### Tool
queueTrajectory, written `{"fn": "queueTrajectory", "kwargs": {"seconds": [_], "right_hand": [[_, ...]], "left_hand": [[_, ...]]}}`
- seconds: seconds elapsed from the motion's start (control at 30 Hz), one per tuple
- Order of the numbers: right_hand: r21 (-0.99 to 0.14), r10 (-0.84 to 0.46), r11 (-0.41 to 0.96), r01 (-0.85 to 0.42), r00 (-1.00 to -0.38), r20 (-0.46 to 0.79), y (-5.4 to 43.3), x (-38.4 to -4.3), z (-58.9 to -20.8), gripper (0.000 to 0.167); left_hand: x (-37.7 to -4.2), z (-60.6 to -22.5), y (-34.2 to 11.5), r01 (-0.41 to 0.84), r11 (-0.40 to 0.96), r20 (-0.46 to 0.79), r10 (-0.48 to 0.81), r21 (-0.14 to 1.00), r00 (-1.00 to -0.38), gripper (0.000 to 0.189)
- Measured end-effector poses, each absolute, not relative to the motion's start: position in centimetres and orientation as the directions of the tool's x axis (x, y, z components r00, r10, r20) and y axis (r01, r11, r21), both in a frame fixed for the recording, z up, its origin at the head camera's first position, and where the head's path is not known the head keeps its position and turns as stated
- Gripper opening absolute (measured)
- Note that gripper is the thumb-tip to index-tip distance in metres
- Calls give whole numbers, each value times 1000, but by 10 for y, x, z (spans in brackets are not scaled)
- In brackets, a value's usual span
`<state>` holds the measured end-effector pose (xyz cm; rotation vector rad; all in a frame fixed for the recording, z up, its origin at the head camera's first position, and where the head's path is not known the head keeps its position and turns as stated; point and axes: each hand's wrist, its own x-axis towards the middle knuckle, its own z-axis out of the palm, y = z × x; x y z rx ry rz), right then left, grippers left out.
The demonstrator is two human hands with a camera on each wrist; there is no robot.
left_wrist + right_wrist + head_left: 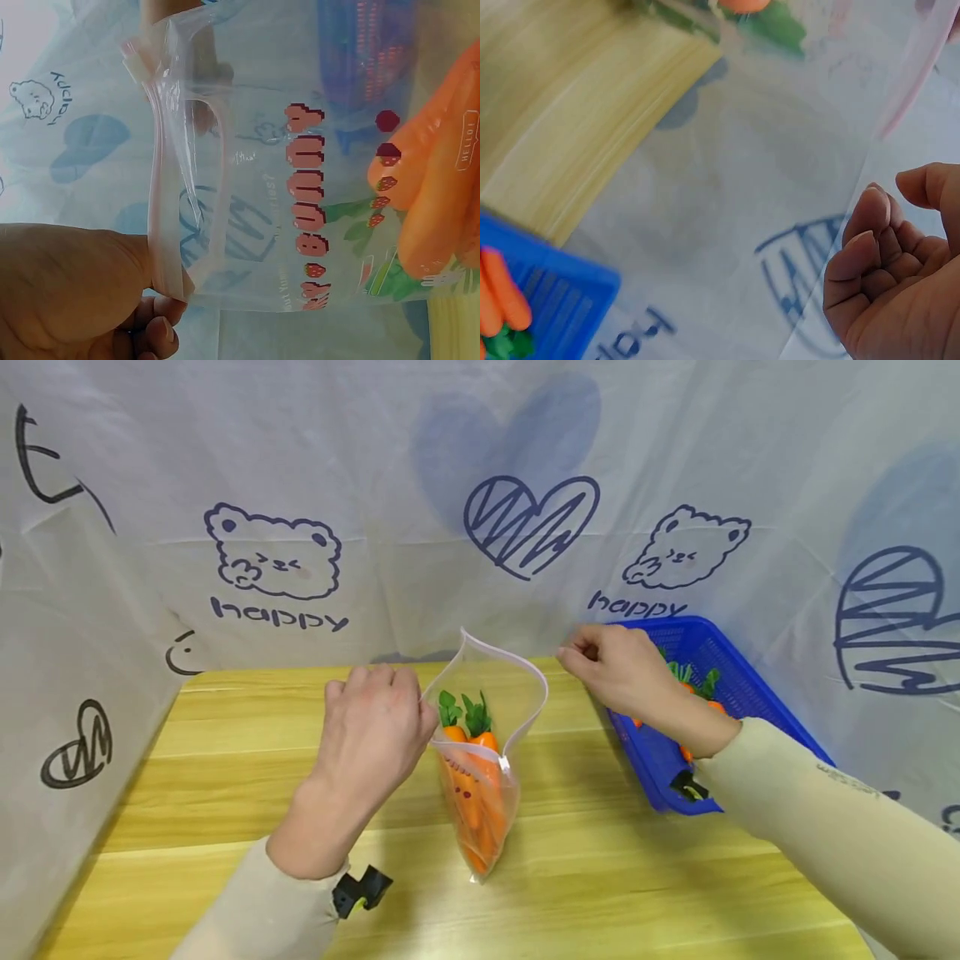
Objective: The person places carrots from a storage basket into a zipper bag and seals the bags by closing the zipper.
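My left hand (375, 727) pinches the rim of a clear zip bag (512, 797) at its left top corner. The bag hangs with its mouth spread apart, its pink zip strip (159, 191) and slider showing in the left wrist view. Inside are orange carrots (467, 789) with green leaf tops pointing up. To the right of the bag, my right hand (626, 668) hovers near the basket's near left side, fingers loosely curled. In the right wrist view this hand (900, 277) holds nothing, thumb apart from the fingertips.
A blue plastic basket (647, 781) stands at the right of the wooden table (247, 727), with several carrots (708, 687) in it, partly hidden by my right arm. A white printed cloth (390, 502) hangs behind and at the sides.
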<state>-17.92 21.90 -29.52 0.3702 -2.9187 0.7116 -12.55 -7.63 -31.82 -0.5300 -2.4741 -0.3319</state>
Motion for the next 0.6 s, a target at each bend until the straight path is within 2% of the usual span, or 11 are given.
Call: {"fn": "queueTrajectory", "kwargs": {"seconds": [0.33, 0.6], "right_hand": [[-369, -68, 925, -90, -995, 73, 287, -195, -303, 27], [-293, -32, 955, -37, -999, 23, 353, -223, -332, 25]], "left_hand": [[-124, -315, -81, 396, 900, 474, 273, 181, -837, 18], [-125, -315, -79, 398, 890, 438, 273, 223, -857, 16]]}}
